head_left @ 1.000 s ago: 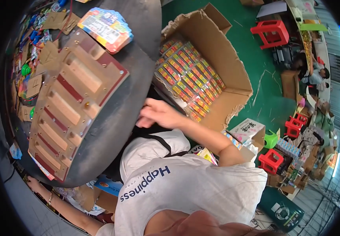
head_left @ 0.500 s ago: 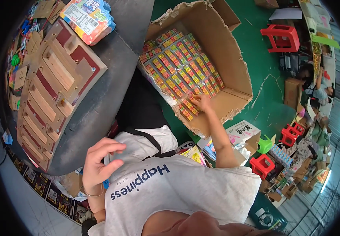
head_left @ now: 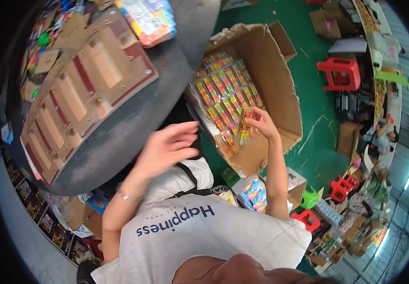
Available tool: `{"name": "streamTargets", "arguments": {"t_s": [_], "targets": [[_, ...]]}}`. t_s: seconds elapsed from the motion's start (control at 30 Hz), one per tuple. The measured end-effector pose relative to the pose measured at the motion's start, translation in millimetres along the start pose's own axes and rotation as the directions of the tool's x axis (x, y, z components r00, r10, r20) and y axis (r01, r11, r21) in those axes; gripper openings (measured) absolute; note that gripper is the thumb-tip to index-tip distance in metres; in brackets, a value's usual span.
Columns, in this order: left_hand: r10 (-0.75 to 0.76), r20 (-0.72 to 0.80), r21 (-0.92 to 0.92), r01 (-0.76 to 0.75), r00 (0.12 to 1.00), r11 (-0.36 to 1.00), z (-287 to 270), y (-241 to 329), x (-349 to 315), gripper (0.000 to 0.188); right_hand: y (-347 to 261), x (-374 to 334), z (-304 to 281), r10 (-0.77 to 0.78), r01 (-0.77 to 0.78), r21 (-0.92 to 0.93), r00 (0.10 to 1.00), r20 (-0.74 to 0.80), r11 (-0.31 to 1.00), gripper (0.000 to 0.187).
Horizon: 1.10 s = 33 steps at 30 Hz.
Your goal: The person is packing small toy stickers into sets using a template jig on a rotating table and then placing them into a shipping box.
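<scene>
Where the tabletop (head_left: pixel 178 66) ends, the left hand (head_left: pixel 169 146) hangs spread, the right (head_left: pixel 264 125) pinching a pack (head_left: pixel 244 134) over the carton (head_left: pixel 273 83).

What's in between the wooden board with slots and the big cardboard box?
Bare dark tabletop separates the slotted board from the cardboard box in the head view.

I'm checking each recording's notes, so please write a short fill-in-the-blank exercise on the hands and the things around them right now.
1. The person's ____ hand grips a slim, yellow-and-red pack.
2. A thin, pale bracelet circles the person's ____ wrist.
3. The narrow strips beside the slots of the tan wooden board are dark ____.
4. The floor beside the torn-edged brown cardboard box is ____.

Missing words: right; left; red; green.
</scene>
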State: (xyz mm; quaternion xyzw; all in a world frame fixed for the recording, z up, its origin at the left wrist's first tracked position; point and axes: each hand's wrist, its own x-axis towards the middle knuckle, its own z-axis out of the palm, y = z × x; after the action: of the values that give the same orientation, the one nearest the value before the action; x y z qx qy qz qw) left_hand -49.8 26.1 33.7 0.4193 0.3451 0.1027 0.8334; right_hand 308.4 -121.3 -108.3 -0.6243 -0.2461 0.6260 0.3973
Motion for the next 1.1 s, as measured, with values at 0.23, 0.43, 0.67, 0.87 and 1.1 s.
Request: {"name": "streamTargets", "arguments": {"t_s": [0.23,0.43,0.67,0.87,1.1], "targets": [[0.188,0.164,-0.301,-0.132,0.968,0.945,13,29,1,0.057,-200,-17,181,-0.266,0.294,-0.025,0.895,0.357,0.955,0.058],[0.337,-0.250,-0.161,-0.382,0.908,0.910,-60,84,-58,0.037,-239,23,271,-0.336,0.462,-0.285,0.855,0.394,0.840,0.008],[0.273,-0.438,-0.298,-0.425,0.856,0.855,-124,116,-71,0.036,-301,102,300,-0.238,0.358,-0.228,0.873,0.426,0.905,0.011],[0.225,-0.459,-0.310,-0.392,0.859,0.866,-141,134,-95,0.039,-304,113,320,-0.350,0.418,-0.759,0.898,0.265,0.499,0.023],[0.307,-0.533,-0.141,-0.441,0.788,0.886,-141,114,-91,0.042,-283,78,366,-0.308,0.489,-0.401,0.846,0.436,0.775,0.021]]}}
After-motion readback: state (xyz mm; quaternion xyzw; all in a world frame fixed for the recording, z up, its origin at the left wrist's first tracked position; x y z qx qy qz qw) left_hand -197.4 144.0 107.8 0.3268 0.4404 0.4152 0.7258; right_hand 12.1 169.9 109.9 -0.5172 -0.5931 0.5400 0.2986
